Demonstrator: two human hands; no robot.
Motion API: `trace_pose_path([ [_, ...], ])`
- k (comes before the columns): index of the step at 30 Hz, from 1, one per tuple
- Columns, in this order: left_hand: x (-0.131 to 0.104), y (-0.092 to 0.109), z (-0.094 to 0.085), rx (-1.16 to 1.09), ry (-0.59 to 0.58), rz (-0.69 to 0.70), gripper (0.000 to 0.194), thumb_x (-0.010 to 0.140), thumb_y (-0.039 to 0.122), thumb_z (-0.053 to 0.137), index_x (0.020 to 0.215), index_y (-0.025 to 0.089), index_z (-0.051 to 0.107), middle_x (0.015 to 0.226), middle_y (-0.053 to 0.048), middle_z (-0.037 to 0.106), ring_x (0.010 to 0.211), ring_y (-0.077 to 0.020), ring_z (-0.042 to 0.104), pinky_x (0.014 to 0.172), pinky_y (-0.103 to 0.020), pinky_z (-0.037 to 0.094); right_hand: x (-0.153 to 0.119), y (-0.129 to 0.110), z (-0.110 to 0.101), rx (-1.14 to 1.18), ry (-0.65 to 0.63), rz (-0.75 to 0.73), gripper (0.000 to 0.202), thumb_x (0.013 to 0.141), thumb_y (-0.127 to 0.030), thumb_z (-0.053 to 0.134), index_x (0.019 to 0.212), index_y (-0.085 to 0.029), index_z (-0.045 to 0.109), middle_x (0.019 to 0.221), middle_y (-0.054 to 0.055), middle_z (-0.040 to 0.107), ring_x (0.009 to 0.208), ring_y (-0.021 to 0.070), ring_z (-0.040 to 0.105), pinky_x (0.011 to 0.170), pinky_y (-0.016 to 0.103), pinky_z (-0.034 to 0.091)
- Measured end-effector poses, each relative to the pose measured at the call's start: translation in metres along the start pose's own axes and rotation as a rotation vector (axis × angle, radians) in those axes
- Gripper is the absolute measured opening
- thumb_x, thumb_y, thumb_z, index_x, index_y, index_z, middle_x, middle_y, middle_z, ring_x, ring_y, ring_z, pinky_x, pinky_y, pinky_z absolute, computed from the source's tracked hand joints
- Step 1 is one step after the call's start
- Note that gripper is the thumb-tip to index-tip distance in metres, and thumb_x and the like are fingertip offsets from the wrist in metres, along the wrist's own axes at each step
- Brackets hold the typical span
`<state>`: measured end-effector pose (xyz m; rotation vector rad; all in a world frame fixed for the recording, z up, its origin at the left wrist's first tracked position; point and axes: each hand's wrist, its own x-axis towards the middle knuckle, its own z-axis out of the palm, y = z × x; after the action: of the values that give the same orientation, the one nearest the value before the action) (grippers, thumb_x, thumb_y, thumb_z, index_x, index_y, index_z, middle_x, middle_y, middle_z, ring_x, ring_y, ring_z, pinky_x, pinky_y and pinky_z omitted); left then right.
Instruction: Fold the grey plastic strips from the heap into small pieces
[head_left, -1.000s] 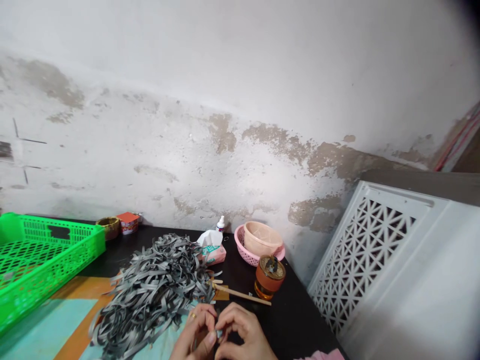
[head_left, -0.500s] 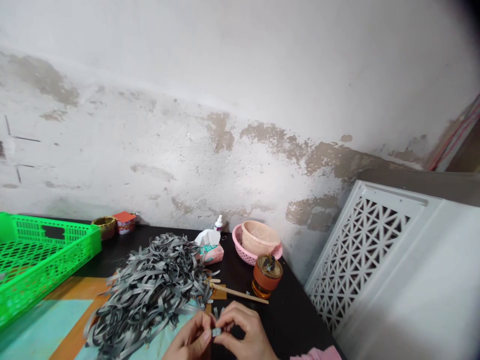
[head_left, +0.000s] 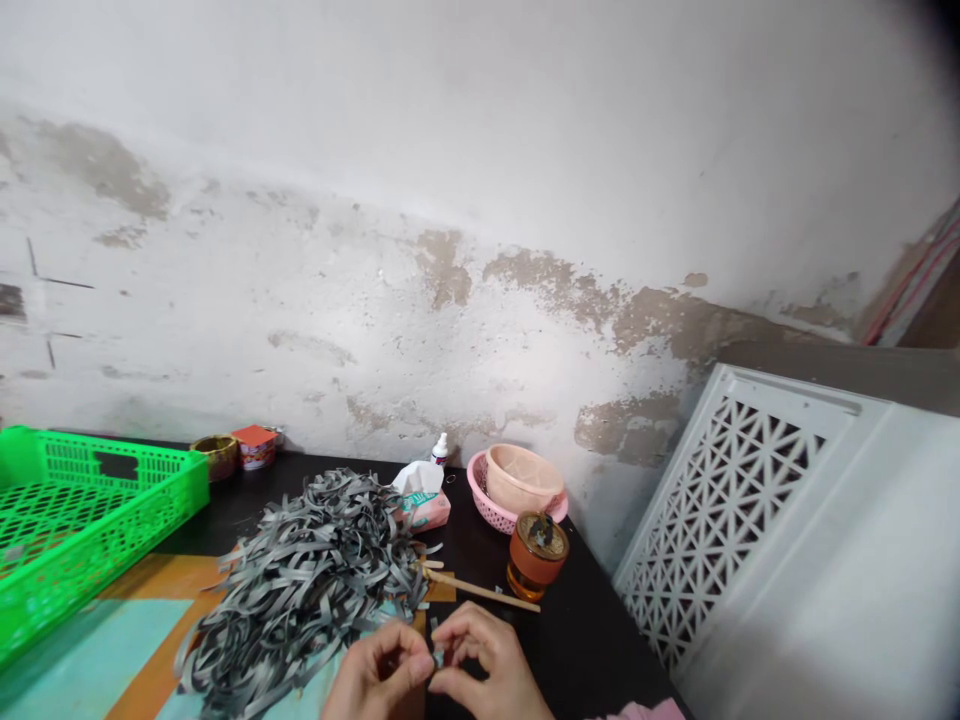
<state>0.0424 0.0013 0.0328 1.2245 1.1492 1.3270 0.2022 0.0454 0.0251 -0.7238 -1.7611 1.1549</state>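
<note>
At the bottom centre, my left hand [head_left: 382, 672] and my right hand [head_left: 491, 660] meet fingertip to fingertip around a small grey-blue strip piece [head_left: 439, 657]. Thumb and forefinger of each hand are pinched at it. Fine detail between the fingertips is hard to make out. A large heap of grey strips [head_left: 315, 590] lies just left of my hands, on a pale green and orange surface [head_left: 142, 640]. Beyond my fingers a thin wooden stick [head_left: 487, 592] lies across the black table.
A green plastic crate [head_left: 150, 510] stands at the left. Toward the wall are a tissue pack [head_left: 424, 505], a white bottle [head_left: 440, 448], pink baskets [head_left: 525, 480] and an amber jar [head_left: 538, 555]. A white lattice-fronted cabinet [head_left: 724, 510] rises at the right.
The view has shifted slightly, moving the surroundings a little to the right. My fingers have changed their hold, and the small piece between them now appears more upright.
</note>
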Motion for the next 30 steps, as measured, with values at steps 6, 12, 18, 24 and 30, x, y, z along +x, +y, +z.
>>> trace_pose_path([
  [6, -0.001, -0.003, -0.002, 0.192, 0.033, 0.087, 0.028, 0.076, 0.04, 0.063, 0.059, 0.018, 0.064, 0.063, -0.004, 0.064, 0.066, -0.0225, 0.056, 0.065, -0.032, 0.041, 0.001, 0.011, 0.008, 0.227, -0.023, 0.168, 0.033, 0.07, -0.048, 0.073, 0.075, -0.016, 0.074, 0.069, 0.001, 0.057, 0.051, 0.0122, 0.061, 0.05, 0.025, 0.05],
  [12, -0.002, -0.006, 0.0, 0.345, 0.067, 0.168, 0.028, 0.082, 0.037, 0.055, 0.061, 0.019, 0.061, 0.064, -0.003, 0.063, 0.065, -0.0215, 0.056, 0.062, -0.029, 0.041, -0.001, 0.007, 0.009, 0.101, 0.062, 0.175, 0.036, 0.068, -0.049, 0.074, 0.066, -0.013, 0.068, 0.065, -0.001, 0.054, 0.048, 0.0091, 0.056, 0.045, 0.02, 0.044],
  [18, -0.005, -0.003, 0.001, 0.404, 0.029, 0.172, 0.025, 0.085, 0.033, 0.052, 0.065, 0.019, 0.059, 0.067, -0.003, 0.063, 0.067, -0.0216, 0.057, 0.064, -0.029, 0.041, -0.002, -0.004, 0.005, 0.06, 0.025, 0.226, 0.03, 0.073, -0.043, 0.07, 0.069, -0.013, 0.065, 0.056, -0.003, 0.054, 0.049, 0.0086, 0.052, 0.049, 0.021, 0.042],
  [24, -0.004, 0.005, -0.004, 0.321, 0.117, 0.137, 0.021, 0.084, 0.033, 0.054, 0.067, 0.02, 0.058, 0.065, 0.001, 0.06, 0.067, -0.0202, 0.055, 0.063, -0.027, 0.04, -0.007, -0.01, -0.029, -0.228, -0.272, 0.278, 0.054, 0.04, -0.034, 0.09, 0.087, -0.022, 0.067, 0.084, -0.002, 0.06, 0.072, 0.0147, 0.055, 0.057, 0.022, 0.044],
  [30, 0.003, 0.045, -0.008, 0.21, 0.168, 0.165, 0.024, 0.079, 0.039, 0.06, 0.067, 0.019, 0.058, 0.062, 0.003, 0.055, 0.063, -0.0174, 0.052, 0.06, -0.025, 0.04, -0.005, -0.025, -0.026, -0.414, -0.462, 0.121, 0.063, 0.049, -0.043, 0.086, 0.106, -0.029, 0.063, 0.103, 0.0, 0.057, 0.088, 0.0192, 0.055, 0.076, 0.028, 0.044],
])
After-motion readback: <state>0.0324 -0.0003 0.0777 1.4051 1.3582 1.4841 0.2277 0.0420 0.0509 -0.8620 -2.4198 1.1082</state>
